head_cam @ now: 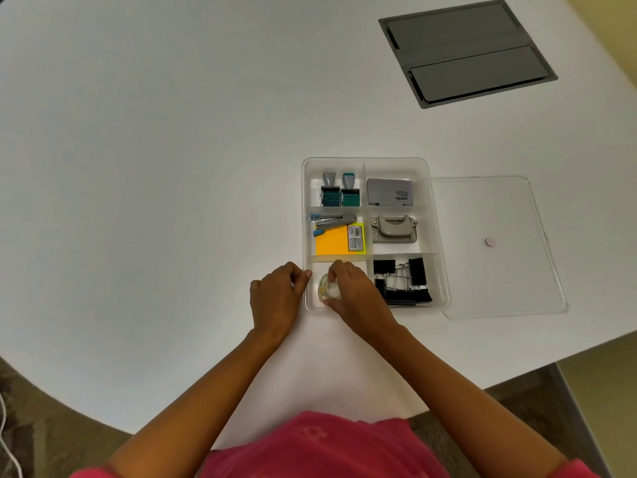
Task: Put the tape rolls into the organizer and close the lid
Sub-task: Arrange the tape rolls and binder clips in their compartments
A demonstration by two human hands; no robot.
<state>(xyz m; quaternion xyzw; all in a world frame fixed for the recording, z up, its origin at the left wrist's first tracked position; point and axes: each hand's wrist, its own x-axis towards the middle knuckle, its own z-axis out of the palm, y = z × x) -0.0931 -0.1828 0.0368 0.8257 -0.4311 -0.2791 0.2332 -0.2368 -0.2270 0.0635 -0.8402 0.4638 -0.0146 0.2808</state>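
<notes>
1. Right hand (pixel 355 291) grip: fingertips clamped on small clear tape roll (pixel 327 290), inside near-left compartment of clear plastic organizer (pixel 436 236).
2. Left hand (pixel 277 294) curled shut, empty, touching organizer's left wall.
3. Advice: seat roll flat before release.
4. Clear flat lid (pixel 499 270) lies on white surface (pixel 172 167), right of organizer.

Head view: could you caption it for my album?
Right hand sets tape roll into clear organizer; lid lies beside.

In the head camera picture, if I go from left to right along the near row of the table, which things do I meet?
Left hand → tape roll under the right hand → black binder clips → clear lid lying flat beside the organizer.
</notes>
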